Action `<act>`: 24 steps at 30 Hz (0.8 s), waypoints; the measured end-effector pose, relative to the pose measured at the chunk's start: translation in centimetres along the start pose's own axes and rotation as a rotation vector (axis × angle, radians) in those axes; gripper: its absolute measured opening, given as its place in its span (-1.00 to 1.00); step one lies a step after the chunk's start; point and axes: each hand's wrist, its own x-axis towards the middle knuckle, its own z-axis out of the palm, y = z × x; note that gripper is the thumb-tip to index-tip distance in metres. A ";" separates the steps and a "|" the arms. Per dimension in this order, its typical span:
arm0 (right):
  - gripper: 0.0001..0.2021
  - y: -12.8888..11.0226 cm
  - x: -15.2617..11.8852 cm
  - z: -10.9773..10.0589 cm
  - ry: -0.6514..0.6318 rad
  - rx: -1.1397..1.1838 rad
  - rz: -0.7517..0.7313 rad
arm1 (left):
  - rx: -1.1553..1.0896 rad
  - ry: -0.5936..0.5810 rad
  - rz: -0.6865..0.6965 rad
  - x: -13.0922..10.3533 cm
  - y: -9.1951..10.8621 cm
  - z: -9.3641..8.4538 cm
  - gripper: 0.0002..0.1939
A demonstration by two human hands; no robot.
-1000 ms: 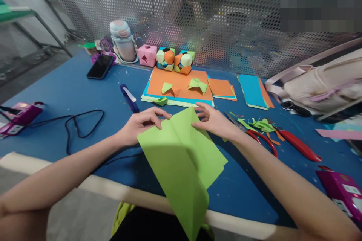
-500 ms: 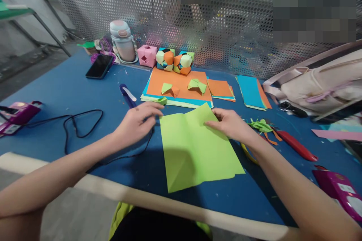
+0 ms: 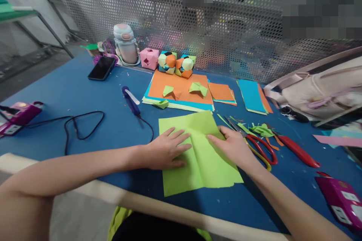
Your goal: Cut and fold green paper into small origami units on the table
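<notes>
A creased sheet of light green paper (image 3: 206, 169) lies unfolded on the blue table in front of me, with a small notch at its lower right edge. My left hand (image 3: 169, 148) rests flat on the sheet's left half, fingers spread. My right hand (image 3: 233, 144) pinches the right edge between thumb and fingers, and that edge is lifted a little. Beside the right hand lie scissors (image 3: 261, 148) with red and yellow handles, partly hidden by it, and green paper scraps (image 3: 263, 130). Beyond the sheet, small folded green pieces (image 3: 198, 89) sit on an orange paper stack (image 3: 181, 79).
A glue gun (image 3: 130, 99) with its cord lies at left, near a phone (image 3: 102, 68) and a bottle (image 3: 126, 47). Folded paper cubes (image 3: 167, 62) stand along the mesh panel. At right are a red cutter (image 3: 299, 150), a purple power strip (image 3: 341, 199) and a bag (image 3: 319, 83).
My left hand has moved right and down from the sheet's upper left corner onto its surface, fingers now spread. My right hand still pinches the right edge, slightly lower. More of the scissors shows.
</notes>
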 end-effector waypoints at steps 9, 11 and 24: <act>-0.76 3.9 -2.0 2.5 0.080 -0.100 -0.668 | -0.036 0.096 0.032 -0.1 -0.4 0.0 -0.47; -0.83 3.3 -2.0 2.6 0.113 -0.103 -0.475 | -0.043 0.105 0.018 -0.1 -0.5 0.1 -0.46; -0.75 2.6 -1.4 0.8 -0.046 -0.046 -0.056 | -0.120 0.010 -0.080 -0.2 -0.3 -0.2 -0.34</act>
